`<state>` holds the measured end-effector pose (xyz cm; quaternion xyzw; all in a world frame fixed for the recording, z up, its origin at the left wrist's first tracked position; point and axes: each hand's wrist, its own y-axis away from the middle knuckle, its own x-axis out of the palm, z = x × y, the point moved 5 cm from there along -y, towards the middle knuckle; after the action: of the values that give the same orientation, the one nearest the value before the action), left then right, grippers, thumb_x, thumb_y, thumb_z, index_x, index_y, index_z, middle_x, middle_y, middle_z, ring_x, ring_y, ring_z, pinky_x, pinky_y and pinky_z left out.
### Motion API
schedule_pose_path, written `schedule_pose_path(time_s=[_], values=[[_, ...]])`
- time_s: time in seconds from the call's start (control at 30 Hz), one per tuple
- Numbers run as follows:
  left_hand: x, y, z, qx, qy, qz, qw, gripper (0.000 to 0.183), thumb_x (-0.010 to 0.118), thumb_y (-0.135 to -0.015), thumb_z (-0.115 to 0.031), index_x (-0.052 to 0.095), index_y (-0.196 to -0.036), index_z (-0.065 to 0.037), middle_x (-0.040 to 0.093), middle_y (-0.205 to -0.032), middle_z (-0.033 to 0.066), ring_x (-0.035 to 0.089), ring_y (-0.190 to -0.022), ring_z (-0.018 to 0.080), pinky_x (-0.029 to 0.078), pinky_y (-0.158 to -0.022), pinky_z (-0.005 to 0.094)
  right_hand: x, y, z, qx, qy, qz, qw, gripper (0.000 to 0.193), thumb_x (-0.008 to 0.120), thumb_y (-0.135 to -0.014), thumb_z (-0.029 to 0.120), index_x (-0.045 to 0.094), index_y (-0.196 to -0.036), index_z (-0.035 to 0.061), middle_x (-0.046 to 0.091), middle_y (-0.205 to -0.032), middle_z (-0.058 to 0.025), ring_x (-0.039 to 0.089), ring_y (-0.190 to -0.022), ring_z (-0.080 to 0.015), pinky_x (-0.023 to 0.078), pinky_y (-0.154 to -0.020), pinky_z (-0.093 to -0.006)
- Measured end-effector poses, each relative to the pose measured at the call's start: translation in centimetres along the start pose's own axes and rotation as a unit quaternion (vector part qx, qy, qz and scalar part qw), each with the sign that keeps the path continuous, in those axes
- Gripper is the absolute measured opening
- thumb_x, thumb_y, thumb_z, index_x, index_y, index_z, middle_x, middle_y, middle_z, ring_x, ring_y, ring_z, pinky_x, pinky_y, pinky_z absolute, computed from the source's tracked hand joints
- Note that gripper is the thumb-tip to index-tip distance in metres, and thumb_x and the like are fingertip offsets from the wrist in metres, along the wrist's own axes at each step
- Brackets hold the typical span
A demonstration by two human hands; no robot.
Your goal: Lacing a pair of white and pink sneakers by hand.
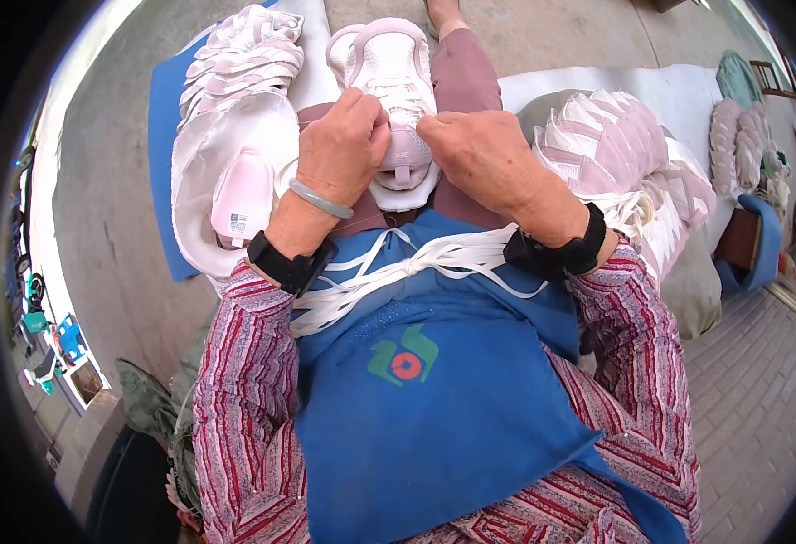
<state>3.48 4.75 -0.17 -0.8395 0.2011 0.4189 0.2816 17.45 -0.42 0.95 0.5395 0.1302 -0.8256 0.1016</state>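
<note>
Over the pale shoe (pixel 405 145), the left hand (pixel 339 145) and right hand (pixel 487 159) are curled closed; what they pinch is unclear.

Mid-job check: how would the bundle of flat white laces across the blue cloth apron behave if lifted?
The bundle of flat white laces will probably be floppy: its strands bend loosely over the blue cloth apron. It looks light, being thin strips. Lifted by its gathered middle, it may hold together, but the spread ends could trail.

bright diffuse light, soft shadows, glare at upper left, curved fisheye distortion, black corners
</note>
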Motion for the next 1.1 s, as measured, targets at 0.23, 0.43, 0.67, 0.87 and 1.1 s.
schedule_pose_path(time_s=[0.23, 0.43, 0.67, 0.87, 1.1], values=[[-0.7, 1.5, -0.2, 0.028, 0.011, 0.058, 0.998, 0.008, 0.062, -0.079, -0.006, 0.063, -0.086, -0.008, 0.054, -0.075, 0.0093, 0.059, -0.067, 0.0288, 0.048, -0.058, 0.0347, -0.7, 1.7, -2.0, -0.149, 0.111, -0.041, 0.982, 0.006, 0.054, -0.08, 0.013, 0.055, -0.086, 0.0103, 0.052, -0.081, -0.0018, 0.061, -0.071, -0.0188, 0.05, -0.055, -0.0289], [-5.0, 4.0, 2.4, -0.196, 0.246, 0.069, 0.947, 0.024, 0.048, -0.097, -0.012, 0.061, -0.116, -0.005, 0.058, -0.087, -0.0012, 0.043, -0.061, 0.0026, 0.038, -0.053, 0.0175, -0.6, 2.5, -3.3, 0.001, 0.063, -0.074, 0.995, 0.01, 0.059, -0.078, 0.008, 0.061, -0.088, 0.0111, 0.051, -0.085, -0.0034, 0.059, -0.069, -0.0202, 0.05, -0.056, -0.031], [-16.9, 7.0, 7.6, -0.341, 0.301, -0.048, 0.889, 0.033, 0.049, -0.097, -0.018, 0.048, -0.125, -0.001, 0.06, -0.087, -0.0016, 0.033, -0.051, -0.0023, 0.027, -0.044, 0.0137, -0.8, 3.0, -2.5, 0.002, 0.042, -0.056, 0.998, 0.004, 0.06, -0.078, 0.009, 0.058, -0.082, 0.0075, 0.049, -0.084, -0.0057, 0.059, -0.068, -0.0228, 0.05, -0.055, -0.0335], [-28.3, 12.4, 12.5, -0.292, 0.166, -0.342, 0.878, 0.033, 0.048, -0.096, -0.012, 0.047, -0.128, -0.001, 0.058, -0.083, -0.0014, 0.028, -0.048, -0.0011, 0.02, -0.04, 0.017, -0.4, 2.9, -2.1, -0.007, 0.031, -0.003, 0.999, 0.006, 0.061, -0.08, 0.01, 0.058, -0.084, 0.0063, 0.05, -0.083, -0.0078, 0.059, -0.069, -0.0256, 0.05, -0.059, -0.0342], [-19.1, 10.8, 8.4, -0.335, 0.299, -0.223, 0.865, 0.029, 0.044, -0.097, -0.014, 0.058, -0.119, -0.001, 0.059, -0.086, 0.0007, 0.032, -0.052, -0.0005, 0.027, -0.047, 0.0157, -1.3, 1.9, -1.6, 0.087, -0.089, -0.092, 0.988, 0.011, 0.062, -0.086, 0.017, 0.062, -0.092, 0.0088, 0.053, -0.084, -0.0087, 0.061, -0.073, -0.0282, 0.05, -0.063, -0.0374]])
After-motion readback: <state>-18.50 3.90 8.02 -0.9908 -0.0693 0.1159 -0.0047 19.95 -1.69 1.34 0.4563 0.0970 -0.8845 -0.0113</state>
